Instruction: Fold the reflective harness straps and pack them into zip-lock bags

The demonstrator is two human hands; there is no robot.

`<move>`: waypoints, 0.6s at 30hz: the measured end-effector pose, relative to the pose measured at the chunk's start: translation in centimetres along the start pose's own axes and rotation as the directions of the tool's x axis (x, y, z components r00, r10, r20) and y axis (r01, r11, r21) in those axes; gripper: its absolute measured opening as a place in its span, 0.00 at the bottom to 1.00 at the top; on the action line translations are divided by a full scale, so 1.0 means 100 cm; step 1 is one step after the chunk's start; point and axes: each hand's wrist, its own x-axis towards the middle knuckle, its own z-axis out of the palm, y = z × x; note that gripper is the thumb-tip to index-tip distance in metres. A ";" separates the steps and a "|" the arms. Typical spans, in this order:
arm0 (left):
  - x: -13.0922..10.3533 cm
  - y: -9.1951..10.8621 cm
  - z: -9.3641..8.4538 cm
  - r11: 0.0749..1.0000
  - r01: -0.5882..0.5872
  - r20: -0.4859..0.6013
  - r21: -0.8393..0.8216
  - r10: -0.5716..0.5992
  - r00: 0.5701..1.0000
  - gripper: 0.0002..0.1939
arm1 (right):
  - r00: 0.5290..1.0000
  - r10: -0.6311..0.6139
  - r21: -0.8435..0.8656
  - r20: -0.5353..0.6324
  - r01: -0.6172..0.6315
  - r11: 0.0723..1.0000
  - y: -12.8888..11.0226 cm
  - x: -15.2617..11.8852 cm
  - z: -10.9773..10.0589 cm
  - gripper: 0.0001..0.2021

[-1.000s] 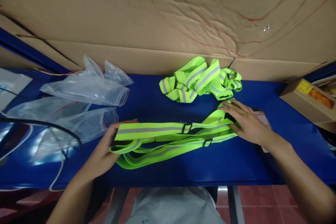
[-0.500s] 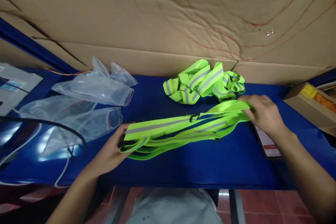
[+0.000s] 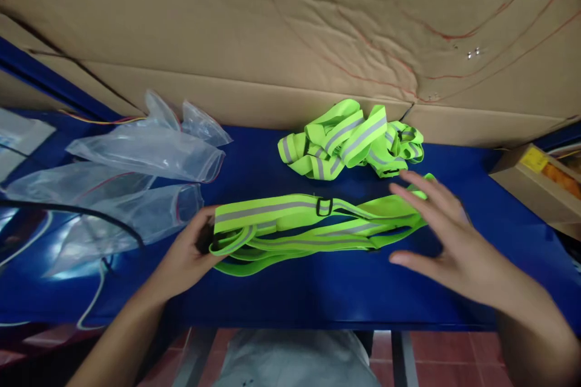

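A neon-yellow strap bundle [image 3: 272, 211] with grey reflective stripes stretches across the blue table, a black buckle [image 3: 324, 207] on its upper band. My left hand [image 3: 188, 254] is closed round the bundle's left end. At the other end, my right hand [image 3: 442, 230] has its fingers spread, the thumb apart, and holds nothing; its fingertips are close to the straps' right end. Behind the bundle lies a tangled heap of similar straps [image 3: 358, 136].
Clear plastic bags [image 3: 149, 148] lie at the left, with a black cable [image 3: 77, 208] and white cables in front of them. A cardboard box [image 3: 535, 187] stands at the right. Cardboard [image 3: 218, 30] lines the back of the blue table [image 3: 345, 296].
My right hand has let go of the straps' right end and opened. That end has dropped slightly. The phone seen earlier under my right hand is now hidden.
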 end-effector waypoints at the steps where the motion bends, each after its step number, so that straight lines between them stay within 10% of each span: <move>1: 0.000 -0.002 -0.001 1.000 0.007 0.000 0.003 -0.007 1.000 0.28 | 0.999 -0.039 0.020 0.010 0.039 0.999 -0.019 0.006 0.006 0.40; 5: 0.000 -0.002 -0.001 0.996 0.094 -0.031 0.003 -0.093 0.995 0.35 | 0.969 -0.247 -0.068 0.016 0.247 0.967 -0.059 0.034 0.066 0.43; 9: 0.003 0.010 -0.001 0.981 0.195 -0.055 -0.011 -0.195 0.979 0.41 | 0.963 -0.262 -0.191 0.059 0.269 0.944 -0.046 0.055 0.113 0.43; 18: 0.013 0.035 -0.011 0.937 0.342 0.194 -0.070 -0.323 0.926 0.51 | 0.965 -0.240 -0.276 0.105 0.260 0.925 -0.022 0.063 0.085 0.35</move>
